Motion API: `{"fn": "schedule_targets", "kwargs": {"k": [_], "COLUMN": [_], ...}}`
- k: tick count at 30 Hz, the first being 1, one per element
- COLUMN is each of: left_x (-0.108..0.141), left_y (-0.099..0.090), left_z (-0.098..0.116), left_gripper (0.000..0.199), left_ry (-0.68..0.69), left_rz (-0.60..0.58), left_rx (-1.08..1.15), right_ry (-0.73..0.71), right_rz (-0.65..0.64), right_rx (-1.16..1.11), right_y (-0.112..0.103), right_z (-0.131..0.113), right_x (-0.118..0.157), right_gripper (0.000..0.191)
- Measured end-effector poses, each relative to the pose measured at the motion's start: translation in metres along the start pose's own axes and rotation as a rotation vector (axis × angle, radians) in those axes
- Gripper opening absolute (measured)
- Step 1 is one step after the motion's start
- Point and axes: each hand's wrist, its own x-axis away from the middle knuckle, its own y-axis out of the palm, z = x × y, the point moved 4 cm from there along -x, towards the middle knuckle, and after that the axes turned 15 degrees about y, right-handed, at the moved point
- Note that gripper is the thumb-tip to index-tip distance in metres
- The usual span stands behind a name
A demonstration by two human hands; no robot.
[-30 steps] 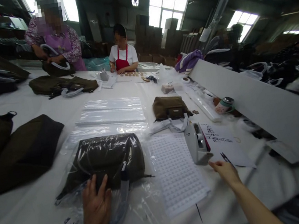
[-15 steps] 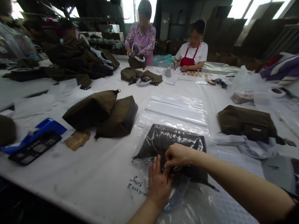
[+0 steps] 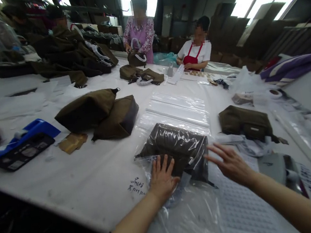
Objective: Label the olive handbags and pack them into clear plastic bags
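Note:
A dark olive fabric bag (image 3: 173, 143) lies on the white table inside a clear plastic bag (image 3: 193, 211). My left hand (image 3: 162, 179) rests flat on its near left part, fingers spread. At the bag's right edge is my right hand (image 3: 230, 162), fingers apart and holding nothing; whether the fingertips touch the plastic I cannot tell. Just beyond lies a stack of clear zip-lock bags (image 3: 177, 107). Another olive bag (image 3: 246, 123) sits beyond my right hand, with pale tissue or plastic beside it.
Two olive bags (image 3: 97, 115) lean together on the left, near a blue tape dispenser (image 3: 35, 135) and a black tray-like object (image 3: 23, 152). A printed sheet (image 3: 242, 200) and a grey device (image 3: 279, 170) lie on the right. Two people (image 3: 139, 30) work across the table.
My right hand has let go near my left hand and moved right to the bag's edge, its fingers opening. My left hand stays on the bag, fingers more spread. The view has shifted slightly.

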Motion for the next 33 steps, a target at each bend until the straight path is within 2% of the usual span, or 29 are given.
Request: {"fn": "schedule_targets", "kwargs": {"k": [2,3,5,7,10,11,12,14,16,17,19,22,24,26,28,29,31,33], "left_x": [-0.009,-0.01,-0.001,0.024,0.075,0.089,0.1,0.112,0.116,0.116,0.117,0.127,0.139,0.15,0.151,0.144,0.12,0.09], "left_y": [-0.002,-0.006,-0.023,-0.045,-0.065,-0.066,-0.064,-0.057,-0.049,-0.046,-0.047,-0.06,-0.07,-0.079,-0.094,-0.102,-0.111,-0.1], "left_z": [-0.006,-0.008,-0.006,0.008,0.042,0.05,0.055,0.052,0.041,0.036,0.029,0.022,0.013,0.005,0.0,0.002,0.019,0.039], "left_gripper": [0.064,0.061,0.059,0.064,0.083,0.075,0.059,0.032,0.034,0.035,0.033,0.036,0.039,0.041,0.039,0.036,0.031,0.035], "left_ry": [0.037,0.048,0.065,0.135,0.285,0.276,0.214,-0.032,-0.28,-0.353,-0.39,-0.387,-0.472,-0.615,-0.666,-0.592,-0.264,0.071], "left_rz": [-0.006,-0.004,0.022,0.043,-0.038,-0.066,-0.063,0.023,0.129,0.158,0.178,0.209,0.172,0.078,0.111,0.171,0.249,0.151], "left_rx": [0.026,0.047,0.09,0.148,0.274,0.314,0.35,0.42,0.487,0.518,0.563,0.541,0.526,0.523,0.413,0.327,0.176,0.105], "right_ry": [-0.138,-0.146,-0.128,-0.043,0.284,0.402,0.495,0.595,0.649,0.657,0.642,0.672,0.744,0.792,0.819,0.831,0.857,0.871], "right_rz": [0.021,0.055,0.035,-0.077,-0.215,-0.227,-0.235,-0.242,-0.19,-0.145,-0.049,0.037,0.003,-0.095,-0.169,-0.179,-0.152,-0.112], "right_rx": [-0.007,-0.028,-0.139,-0.358,-0.659,-0.711,-0.748,-0.804,-0.831,-0.84,-0.851,-0.834,-0.792,-0.748,-0.703,-0.679,-0.629,-0.595], "right_y": [0.014,0.022,0.037,0.047,0.051,0.051,0.05,0.051,0.052,0.052,0.05,0.045,0.043,0.045,0.047,0.048,0.047,0.043], "right_z": [-0.011,-0.018,-0.034,-0.044,-0.042,-0.039,-0.037,-0.035,-0.038,-0.04,-0.049,-0.07,-0.086,-0.102,-0.114,-0.118,-0.121,-0.123], "right_x": [0.065,0.087,0.11,0.108,0.088,0.084,0.082,0.083,0.087,0.09,0.094,0.095,0.09,0.084,0.079,0.077,0.076,0.078], "right_gripper": [0.061,0.061,0.052,0.039,0.029,0.029,0.028,0.026,0.025,0.024,0.026,0.034,0.039,0.043,0.045,0.045,0.045,0.046]}}
